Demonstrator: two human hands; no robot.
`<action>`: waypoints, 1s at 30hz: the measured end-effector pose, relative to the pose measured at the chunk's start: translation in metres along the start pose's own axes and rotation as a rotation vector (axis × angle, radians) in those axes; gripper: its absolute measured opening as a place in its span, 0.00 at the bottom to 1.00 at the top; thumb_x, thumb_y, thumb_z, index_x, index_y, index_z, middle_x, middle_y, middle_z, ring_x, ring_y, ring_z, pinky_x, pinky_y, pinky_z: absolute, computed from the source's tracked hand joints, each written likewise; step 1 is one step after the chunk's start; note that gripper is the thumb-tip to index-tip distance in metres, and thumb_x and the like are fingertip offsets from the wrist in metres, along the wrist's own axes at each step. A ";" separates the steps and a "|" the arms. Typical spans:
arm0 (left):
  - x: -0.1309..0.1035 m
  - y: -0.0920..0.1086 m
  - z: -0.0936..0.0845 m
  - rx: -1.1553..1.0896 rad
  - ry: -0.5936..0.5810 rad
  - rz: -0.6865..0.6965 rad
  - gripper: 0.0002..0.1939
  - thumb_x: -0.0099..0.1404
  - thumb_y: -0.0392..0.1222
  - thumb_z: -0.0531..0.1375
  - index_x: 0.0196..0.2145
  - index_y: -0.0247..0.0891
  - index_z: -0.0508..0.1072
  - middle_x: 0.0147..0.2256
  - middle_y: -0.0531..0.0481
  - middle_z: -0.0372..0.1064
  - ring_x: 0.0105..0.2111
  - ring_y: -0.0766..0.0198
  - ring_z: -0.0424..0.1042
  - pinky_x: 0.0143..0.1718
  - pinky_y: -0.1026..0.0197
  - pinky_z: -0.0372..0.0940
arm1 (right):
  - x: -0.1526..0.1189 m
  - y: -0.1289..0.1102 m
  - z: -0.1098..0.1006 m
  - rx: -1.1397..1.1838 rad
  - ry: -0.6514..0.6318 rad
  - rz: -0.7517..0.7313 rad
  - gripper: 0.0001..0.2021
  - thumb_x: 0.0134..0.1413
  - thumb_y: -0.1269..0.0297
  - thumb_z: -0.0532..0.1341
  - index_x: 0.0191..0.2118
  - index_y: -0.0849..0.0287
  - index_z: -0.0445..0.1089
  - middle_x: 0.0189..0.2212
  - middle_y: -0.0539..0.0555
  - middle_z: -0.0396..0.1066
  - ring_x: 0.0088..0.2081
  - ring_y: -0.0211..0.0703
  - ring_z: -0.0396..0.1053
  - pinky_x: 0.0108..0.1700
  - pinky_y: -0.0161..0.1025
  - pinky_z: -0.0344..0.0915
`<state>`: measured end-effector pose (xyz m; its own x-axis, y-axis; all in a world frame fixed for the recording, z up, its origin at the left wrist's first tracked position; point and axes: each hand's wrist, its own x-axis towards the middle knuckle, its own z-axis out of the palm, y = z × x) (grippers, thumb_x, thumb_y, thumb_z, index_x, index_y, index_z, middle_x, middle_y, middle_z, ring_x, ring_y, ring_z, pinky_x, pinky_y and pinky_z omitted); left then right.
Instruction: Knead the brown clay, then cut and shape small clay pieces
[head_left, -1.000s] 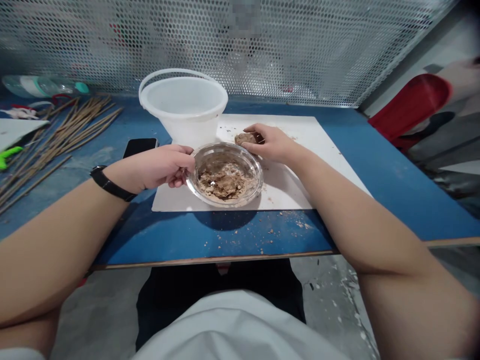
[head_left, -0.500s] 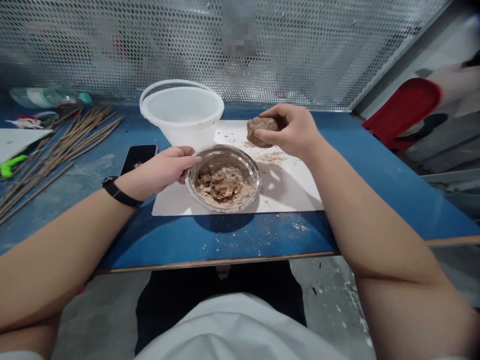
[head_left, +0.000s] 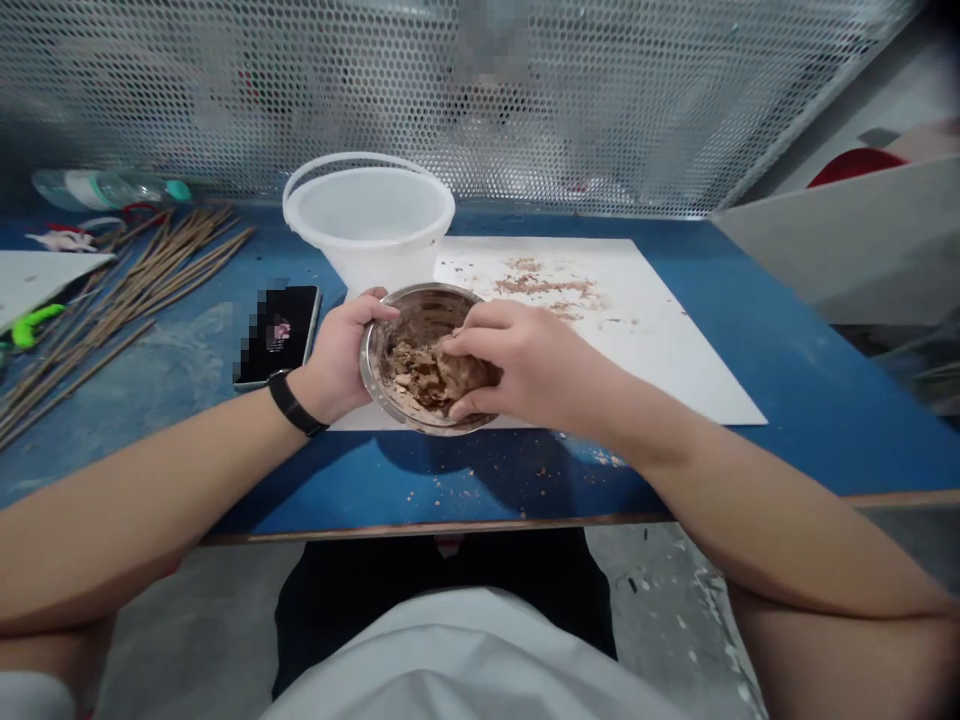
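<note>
- Perforated metal screen [head_left: 600, 90] backed a blue worktop [head_left: 787, 350] carrying a white sheet [head_left: 660, 340].
- Left hand [head_left: 341, 355] was clamped on the rim of a shallow round metal bowl [head_left: 373, 375] near the worktop's front edge.
- Right hand [head_left: 517, 365] was curled inside the bowl, fingers closed on brown crumbly dough-like mass [head_left: 420, 375].
- Judged partly worked: mass remained loose; crumbs lay on sheet.
- White plastic bucket [head_left: 367, 215] stood just behind, black phone [head_left: 279, 330] beside; open room lay rightward.

- Metal bowl [head_left: 373, 372]: round, shiny, tilted slightly, sitting at the white sheet's near edge.
- Brown clay [head_left: 420, 372]: crumbly, moist lumps heaped inside the bowl.
</note>
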<state>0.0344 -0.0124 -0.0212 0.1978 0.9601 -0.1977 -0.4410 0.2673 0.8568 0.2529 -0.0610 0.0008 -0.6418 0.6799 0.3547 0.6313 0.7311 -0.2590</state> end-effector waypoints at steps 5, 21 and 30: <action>0.000 -0.003 -0.002 0.007 -0.090 -0.069 0.15 0.51 0.33 0.63 0.39 0.41 0.73 0.37 0.46 0.78 0.48 0.43 0.80 0.54 0.42 0.75 | 0.015 -0.006 0.027 -0.089 0.022 -0.093 0.11 0.60 0.65 0.76 0.45 0.65 0.85 0.45 0.66 0.81 0.49 0.59 0.74 0.55 0.55 0.73; 0.006 0.002 -0.008 0.123 -0.105 -0.097 0.26 0.46 0.30 0.63 0.46 0.40 0.75 0.44 0.47 0.81 0.51 0.44 0.80 0.60 0.39 0.74 | 0.007 0.028 0.028 0.197 -0.066 0.004 0.24 0.65 0.48 0.69 0.59 0.59 0.73 0.59 0.69 0.76 0.61 0.63 0.72 0.65 0.61 0.70; 0.007 0.001 -0.008 0.198 -0.102 -0.106 0.31 0.40 0.27 0.62 0.45 0.40 0.75 0.38 0.47 0.78 0.39 0.52 0.77 0.38 0.55 0.71 | 0.008 0.015 0.014 0.129 -0.182 -0.057 0.27 0.54 0.61 0.75 0.60 0.60 0.79 0.57 0.67 0.72 0.62 0.64 0.70 0.67 0.60 0.71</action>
<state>0.0283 -0.0047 -0.0257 0.3261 0.9114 -0.2509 -0.2352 0.3353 0.9123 0.2510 -0.0435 -0.0128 -0.7503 0.6279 0.2068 0.5383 0.7619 -0.3602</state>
